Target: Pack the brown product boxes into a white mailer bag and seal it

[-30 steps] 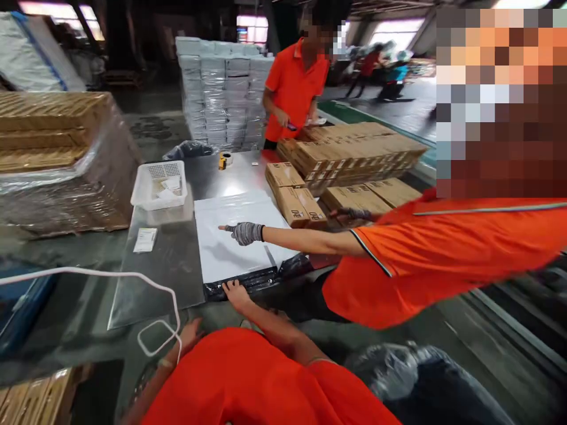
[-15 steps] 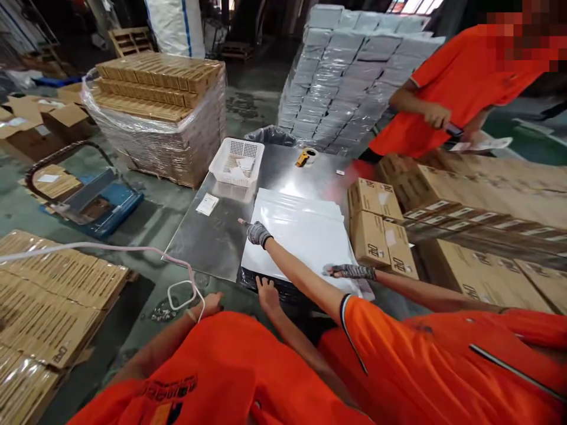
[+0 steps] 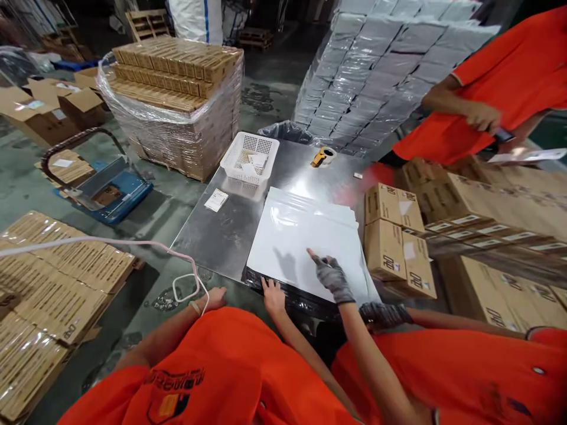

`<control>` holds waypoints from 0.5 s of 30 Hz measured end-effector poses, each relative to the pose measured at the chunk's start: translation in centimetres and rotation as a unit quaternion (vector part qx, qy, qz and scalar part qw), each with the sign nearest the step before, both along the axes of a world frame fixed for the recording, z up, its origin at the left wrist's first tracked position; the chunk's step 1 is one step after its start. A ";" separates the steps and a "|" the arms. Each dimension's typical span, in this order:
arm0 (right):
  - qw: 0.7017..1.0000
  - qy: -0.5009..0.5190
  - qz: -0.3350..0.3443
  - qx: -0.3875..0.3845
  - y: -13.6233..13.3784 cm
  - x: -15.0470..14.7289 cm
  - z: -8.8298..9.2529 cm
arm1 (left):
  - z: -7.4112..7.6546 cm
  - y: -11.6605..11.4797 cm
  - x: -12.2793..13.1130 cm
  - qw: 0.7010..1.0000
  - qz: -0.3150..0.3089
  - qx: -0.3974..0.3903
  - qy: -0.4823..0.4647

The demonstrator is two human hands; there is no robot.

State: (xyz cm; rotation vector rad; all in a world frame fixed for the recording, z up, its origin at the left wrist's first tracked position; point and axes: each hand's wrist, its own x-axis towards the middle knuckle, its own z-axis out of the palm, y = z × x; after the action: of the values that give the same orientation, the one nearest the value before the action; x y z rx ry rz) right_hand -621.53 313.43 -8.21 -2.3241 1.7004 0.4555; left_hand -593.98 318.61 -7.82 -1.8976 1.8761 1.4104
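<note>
White plastic basket (image 3: 233,167), papers (image 3: 258,160) inside, apparently labels

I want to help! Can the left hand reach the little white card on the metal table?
Probably yes: the left hand is by the metal tabletop, with only bare metal before the small white card. The white cord looks no block.

Whatever lies under the white plastic sheet (image 3: 301,242) is hidden.

A flat, glossy white plastic sheet (image 3: 305,242) atop black plastic wrap (image 3: 283,297), on a metal tabletop (image 3: 221,236)
</note>
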 end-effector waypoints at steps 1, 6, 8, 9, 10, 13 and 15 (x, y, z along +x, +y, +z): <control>1.000 0.000 -0.005 0.006 -0.2 0.1 0.5 | 0.0 -0.1 -0.1 1.000 0.002 0.001 -0.003; 0.999 0.002 -0.022 0.045 -1.3 0.9 2.9 | 0.9 -0.3 -0.5 0.999 0.031 -0.013 -0.007; 0.997 0.005 -0.026 0.077 -1.7 1.4 3.7 | 1.5 -0.5 -0.2 0.998 0.054 -0.035 -0.003; 0.995 0.005 -0.029 0.095 -1.9 1.5 4.2 | 1.9 -0.6 0.2 0.997 0.067 -0.047 -0.004; 0.994 0.002 -0.031 0.108 -2.1 1.7 4.6 | 2.3 -0.8 0.9 0.995 0.083 -0.059 -0.009; 0.995 -0.047 -0.028 0.089 -3.3 2.3 5.5 | 3.9 -2.0 4.0 0.985 0.141 -0.093 -0.039; 0.994 -0.094 -0.024 0.051 -4.9 3.0 5.7 | 5.0 -3.5 6.7 0.974 0.184 -0.119 -0.061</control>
State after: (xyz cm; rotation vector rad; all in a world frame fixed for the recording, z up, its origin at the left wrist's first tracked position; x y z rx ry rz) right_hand -618.54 308.53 -2.54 -2.1733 1.6017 0.2962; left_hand -587.28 315.12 -2.86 -2.4912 1.7681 1.1559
